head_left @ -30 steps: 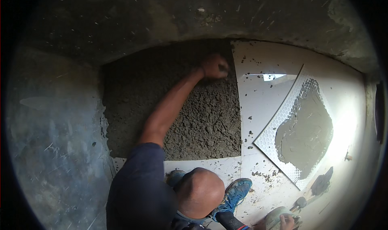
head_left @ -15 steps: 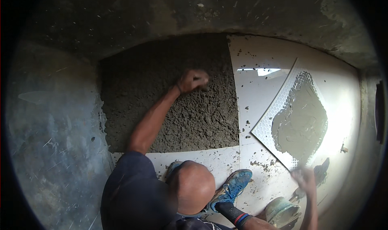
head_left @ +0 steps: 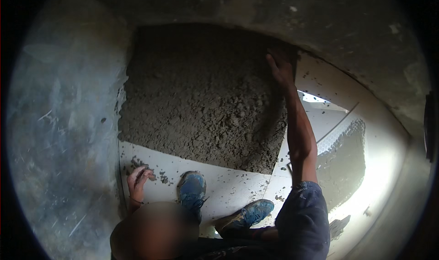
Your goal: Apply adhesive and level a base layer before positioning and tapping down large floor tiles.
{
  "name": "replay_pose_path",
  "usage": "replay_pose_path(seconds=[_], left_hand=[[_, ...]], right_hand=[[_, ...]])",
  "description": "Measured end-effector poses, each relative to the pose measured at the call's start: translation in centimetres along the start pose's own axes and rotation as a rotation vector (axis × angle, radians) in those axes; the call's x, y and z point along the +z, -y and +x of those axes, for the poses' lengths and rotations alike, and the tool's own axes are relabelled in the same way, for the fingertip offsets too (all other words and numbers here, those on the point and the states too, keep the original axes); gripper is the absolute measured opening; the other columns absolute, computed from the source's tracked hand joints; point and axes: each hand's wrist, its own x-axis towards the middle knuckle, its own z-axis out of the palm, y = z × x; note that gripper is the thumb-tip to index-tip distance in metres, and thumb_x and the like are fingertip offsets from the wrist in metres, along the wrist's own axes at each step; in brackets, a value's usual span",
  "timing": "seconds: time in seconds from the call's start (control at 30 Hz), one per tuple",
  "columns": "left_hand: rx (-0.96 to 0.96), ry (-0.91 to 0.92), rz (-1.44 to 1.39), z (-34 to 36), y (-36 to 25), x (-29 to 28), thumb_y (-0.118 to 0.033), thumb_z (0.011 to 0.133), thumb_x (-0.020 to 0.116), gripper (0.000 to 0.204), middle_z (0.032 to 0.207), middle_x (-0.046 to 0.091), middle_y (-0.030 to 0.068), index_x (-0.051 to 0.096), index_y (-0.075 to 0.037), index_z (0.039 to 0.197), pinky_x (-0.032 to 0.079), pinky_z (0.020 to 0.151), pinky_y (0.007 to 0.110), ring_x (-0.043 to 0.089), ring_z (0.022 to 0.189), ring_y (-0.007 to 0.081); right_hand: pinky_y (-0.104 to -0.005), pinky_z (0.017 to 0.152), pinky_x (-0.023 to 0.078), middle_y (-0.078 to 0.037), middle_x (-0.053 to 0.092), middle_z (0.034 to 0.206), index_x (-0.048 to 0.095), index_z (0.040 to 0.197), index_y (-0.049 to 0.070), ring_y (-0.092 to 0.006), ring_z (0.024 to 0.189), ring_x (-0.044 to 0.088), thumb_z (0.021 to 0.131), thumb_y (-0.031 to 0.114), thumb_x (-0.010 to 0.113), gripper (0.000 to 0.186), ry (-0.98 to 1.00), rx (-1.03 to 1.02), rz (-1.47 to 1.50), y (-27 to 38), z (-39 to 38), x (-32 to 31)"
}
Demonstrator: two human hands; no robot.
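Observation:
A broad bed of dark grey, crumbly mortar covers the floor's far part. At its far right corner, my right hand reaches down with the thumb stretched out; the other fingers fade into the dark mortar, so a grip cannot be made out. My left hand is low on the pale floor tiles, just below the bed's near left corner. Its fingers are curled around dark mortar crumbs, and more crumbs lie beside it. Behind my right arm, a tile lies back up, spread with smooth grey paste.
Grey walls rise at the left and the far side. My blue shoes stand on the pale tiles near the bed. A flat grey tool-like piece rests at the lower right. Loose mortar bits dot the right-hand tiles.
My left hand has moved from above the mortar down to the tiles at the near left. My right hand has swung from the lower right to the bed's far right corner. The view has shifted.

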Motion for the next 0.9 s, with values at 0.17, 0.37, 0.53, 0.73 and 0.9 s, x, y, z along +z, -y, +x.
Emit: replay_pose_path(seconds=[0.17,0.37,0.53,0.73,0.9], left_hand=[[-0.045,-0.147,-0.063,-1.5,2.5,1.0,-0.014,0.091,0.059,0.034,0.091,0.066,0.0144,0.053,0.01,0.114,0.051,0.078,0.032,0.065,0.084,0.0211],[0.038,-0.063,-0.027,2.2,1.7,4.1,-0.011,0.091,0.059,0.032,0.091,0.067,0.015,0.054,0.011,0.115,0.051,0.075,0.028,0.066,0.08,0.0194],[0.084,-0.07,-0.025,2.4,1.2,3.8,-0.012,0.092,0.058,0.033,0.091,0.067,0.0148,0.055,0.012,0.114,0.051,0.076,0.028,0.066,0.08,0.0193],[0.055,-0.168,-0.114,0.7,3.2,2.6,-0.011,0.093,0.059,0.031,0.09,0.067,0.0149,0.055,0.011,0.115,0.052,0.076,0.03,0.066,0.081,0.0188],[0.051,-0.264,-0.171,0.2,4.2,1.5,-0.014,0.093,0.06,0.032,0.089,0.068,0.0144,0.055,0.009,0.115,0.05,0.073,0.027,0.067,0.079,0.0185]], right_hand=[[-0.0421,0.103,0.039,-0.016,0.058,0.124,0.063,0.12,0.009,-0.0328,0.121,0.05,0.095,0.042,0.05,0.043,0.276,-0.154,0.011,6.5,-6.2,5.0],[-0.0426,0.104,0.039,-0.016,0.059,0.124,0.061,0.12,0.006,-0.0329,0.12,0.051,0.092,0.045,0.054,0.049,0.567,-0.185,0.394,13.2,-11.8,6.2],[-0.0423,0.101,0.04,-0.017,0.059,0.122,0.062,0.118,0.007,-0.0289,0.121,0.052,0.091,0.03,0.06,0.035,0.102,0.159,0.25,10.2,-11.0,-1.1],[-0.0415,0.109,0.031,-0.02,0.053,0.129,0.06,0.122,0.005,-0.034,0.129,0.042,0.093,0.03,0.055,0.039,0.116,-0.13,-0.005,10.4,-17.0,5.7],[-0.0412,0.104,0.036,-0.02,0.056,0.122,0.062,0.117,0.002,-0.0356,0.122,0.045,0.088,0.025,0.063,0.037,0.176,-0.051,0.266,17.5,-20.5,13.1]])
